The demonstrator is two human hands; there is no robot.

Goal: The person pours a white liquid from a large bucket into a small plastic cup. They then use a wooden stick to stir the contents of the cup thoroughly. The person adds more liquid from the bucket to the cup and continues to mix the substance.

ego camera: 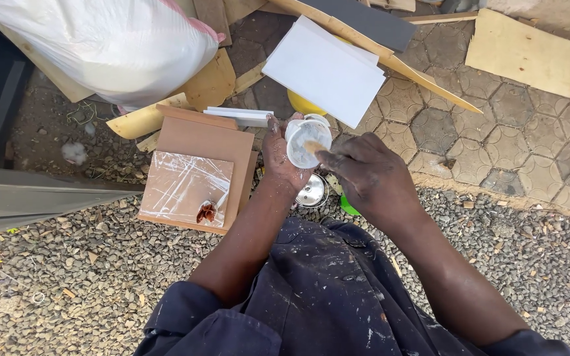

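Over loose gravel beside paving, the left hand (284, 153) grips a small white plastic tub (307, 142) tilted upward for access; the right hand (364, 173) pinches a wooden stick (314, 147) dipped inside it.

A large white plastic sack (100, 43) with a pink edge lies at top left. A small round white tub (307, 142) sits at centre, held in the left hand (284, 157).

One head camera looks steeply down, close over the gravel ground (67, 283).
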